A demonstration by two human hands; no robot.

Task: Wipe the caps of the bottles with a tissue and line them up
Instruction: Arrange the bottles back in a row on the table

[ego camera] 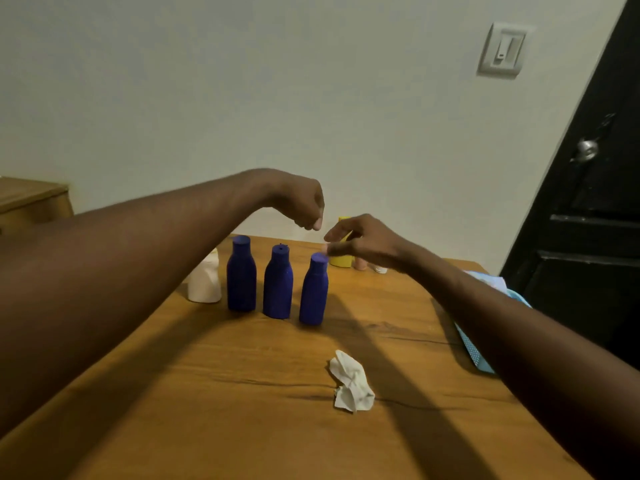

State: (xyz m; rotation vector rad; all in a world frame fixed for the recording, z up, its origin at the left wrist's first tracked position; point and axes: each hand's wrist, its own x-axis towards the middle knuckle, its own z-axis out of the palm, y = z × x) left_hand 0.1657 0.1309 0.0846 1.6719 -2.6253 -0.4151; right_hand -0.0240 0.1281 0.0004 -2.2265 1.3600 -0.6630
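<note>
Blue bottles, tissue, yellow bottle behind, left hand curled empty, right hand grip unclear

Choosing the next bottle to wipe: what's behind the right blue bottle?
A yellow bottle, with a small pink item and a small white one beside it. The right grip covers the yellow bottle's middle and the small items' tops.
</note>
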